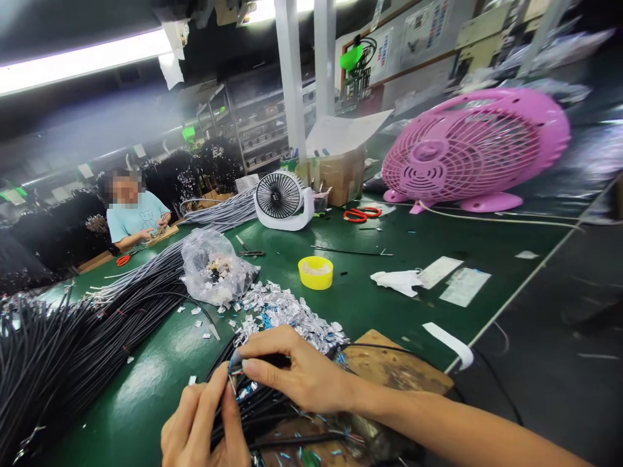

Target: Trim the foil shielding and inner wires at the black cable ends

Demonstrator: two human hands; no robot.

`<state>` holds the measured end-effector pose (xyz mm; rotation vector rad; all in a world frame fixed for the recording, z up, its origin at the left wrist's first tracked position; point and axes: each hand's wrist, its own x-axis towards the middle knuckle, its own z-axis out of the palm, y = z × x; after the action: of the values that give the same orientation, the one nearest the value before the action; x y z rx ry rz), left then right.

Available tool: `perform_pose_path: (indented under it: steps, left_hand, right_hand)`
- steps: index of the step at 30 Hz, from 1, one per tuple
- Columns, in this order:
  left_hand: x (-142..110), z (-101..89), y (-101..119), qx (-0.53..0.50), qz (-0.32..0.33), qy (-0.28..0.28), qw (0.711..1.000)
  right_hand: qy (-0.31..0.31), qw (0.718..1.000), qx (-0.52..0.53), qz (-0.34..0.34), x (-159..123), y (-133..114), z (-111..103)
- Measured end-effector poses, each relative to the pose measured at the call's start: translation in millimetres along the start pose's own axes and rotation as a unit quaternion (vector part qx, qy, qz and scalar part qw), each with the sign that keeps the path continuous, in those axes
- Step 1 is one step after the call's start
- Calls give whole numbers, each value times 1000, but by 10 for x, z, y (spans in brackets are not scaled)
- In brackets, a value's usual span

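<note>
My left hand [202, 425] is closed in a pinch at the bottom of the view, around the stripped end of a cable with thin coloured wires [236, 372]. My right hand [299, 373] comes in from the right, thumb and forefinger pinching the tips of those same wires. The fingertips of both hands nearly meet. Beneath them lie black cables [272, 405] over a worn wooden board [389, 363]. Just beyond is a heap of silvery foil scraps [292, 311] with bits of blue among them.
Bundled black cables [97, 337] cover the left of the green table [156, 363]. A plastic bag [209, 266], yellow tape roll [315, 272], white fan [282, 201], red-handled scissors [363, 214] and pink fan [472, 149] stand farther back. Another person [139, 214] sits across the table.
</note>
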<state>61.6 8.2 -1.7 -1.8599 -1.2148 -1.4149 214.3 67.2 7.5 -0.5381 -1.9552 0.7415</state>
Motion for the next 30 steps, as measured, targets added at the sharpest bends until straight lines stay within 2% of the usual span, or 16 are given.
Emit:
perform_pose_path:
  steps: [11, 17, 21, 26, 30]
  left_hand:
    - [4, -21, 31, -13, -36, -16, 999]
    - [-27, -32, 40, -10, -114, -21, 993]
    - [-34, -54, 46, -44, -178, -46, 982]
    - [30, -56, 50, -158, -264, -119, 944]
    - [46, -27, 31, -253, -354, -192, 880]
  right_hand:
    - [-9, 1000, -2, -21, 28, -26, -23]
    - [19, 999, -13, -32, 46, -73, -17]
    - [56, 997, -36, -41, 32, -73, 5]
    - [60, 996, -56, -41, -1, -64, 12]
    - [55, 995, -65, -50, -5, -68, 10]
